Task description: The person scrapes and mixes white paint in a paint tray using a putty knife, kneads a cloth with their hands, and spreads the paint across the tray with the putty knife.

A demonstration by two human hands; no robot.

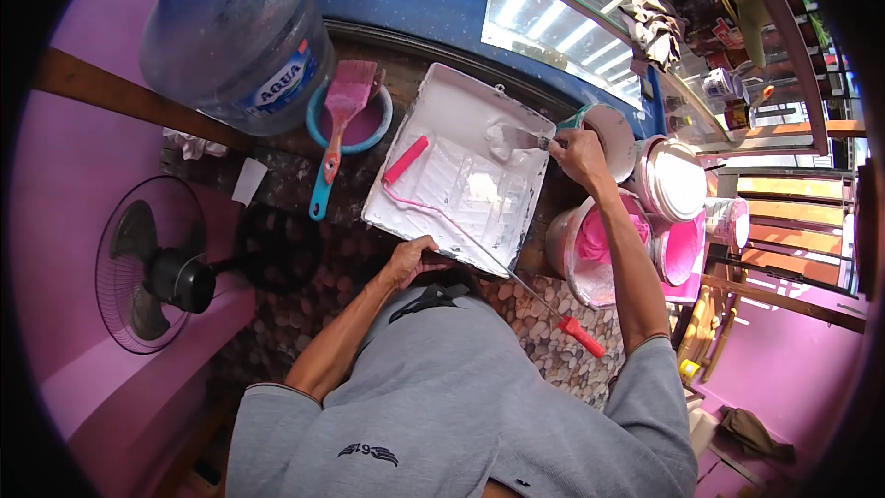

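A white paint tray [446, 97] with wet white paint in it lies tilted on the dark bench before me. My left hand [410, 263] is closed on its near edge, thumb on top. A paint roller [406, 162] with a pink sleeve rests across the tray, its red handle sticking out over the near right side. At the tray's far right edge, my right hand [583, 157] is closed, fingers pinched round a small greyish thing I cannot make out, beside a paint smear. An open can [616, 129] stands right behind that hand.
A brush [348, 106] lies across a blue-rimmed tub [314, 120] on the left, beside a large water bottle [230, 37]. Right of the tray stand a lidded bucket [676, 180] and a pink-stained bucket [564, 249]. A fan [152, 267] stands lower left; a glass case [562, 32] lies beyond.
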